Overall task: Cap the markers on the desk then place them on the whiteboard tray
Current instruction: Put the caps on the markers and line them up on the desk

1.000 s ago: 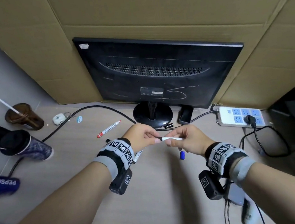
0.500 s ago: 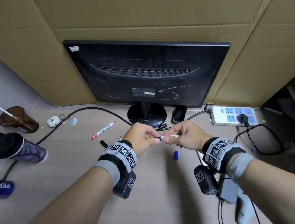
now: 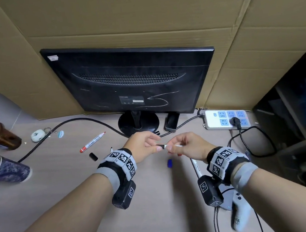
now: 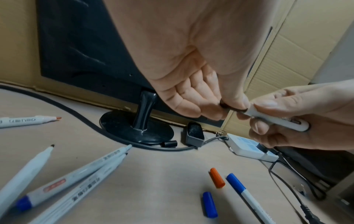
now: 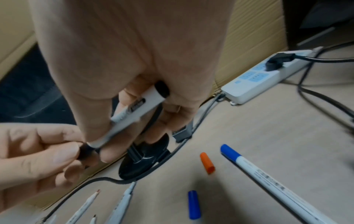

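Black-capped marker (image 3: 171,145) between both hands

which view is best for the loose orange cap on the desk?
Left wrist: the orange cap lies unobstructed and sharp beside a capped blue marker. The right wrist view also shows it, slightly blurrier. In the head view only a red sliver shows under the right hand.

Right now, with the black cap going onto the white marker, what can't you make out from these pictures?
- Whiteboard tray: in no view.
- White marker tip: hidden by the small black cap in the left hand's grip and by the fingers in all views, so seating is unclear.
- Right hand hides most of the barrel in the head view.
- Marker label print: blurred.
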